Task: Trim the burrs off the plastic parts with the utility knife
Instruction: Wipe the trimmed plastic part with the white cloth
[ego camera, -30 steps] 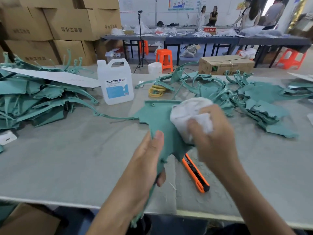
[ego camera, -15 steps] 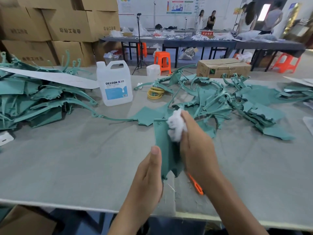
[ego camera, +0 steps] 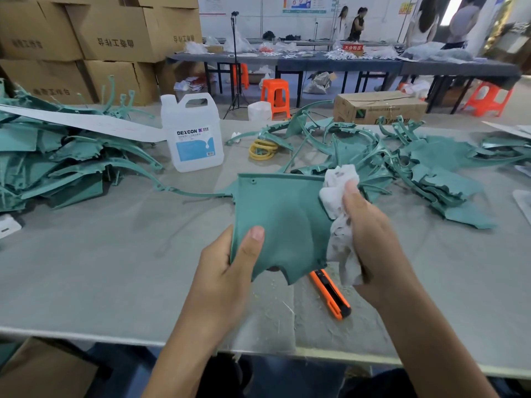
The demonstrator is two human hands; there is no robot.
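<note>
matt teal plastic part [ego camera: 283,222], crumpled white cloth [ego camera: 339,196], glossy orange plastic knife [ego camera: 330,294], rough grey table [ego camera: 86,268].

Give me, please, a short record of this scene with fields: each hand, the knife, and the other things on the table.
left hand: grips the lower left edge of the flat teal plastic part, thumb on its face
right hand: holds a crumpled white cloth against the part's right edge
knife: orange and black utility knife lies on the grey table, in no hand, upper end hidden behind the part
jug: white plastic jug stands upright at the back
other parts: left pile and right pile of teal plastic parts
</note>
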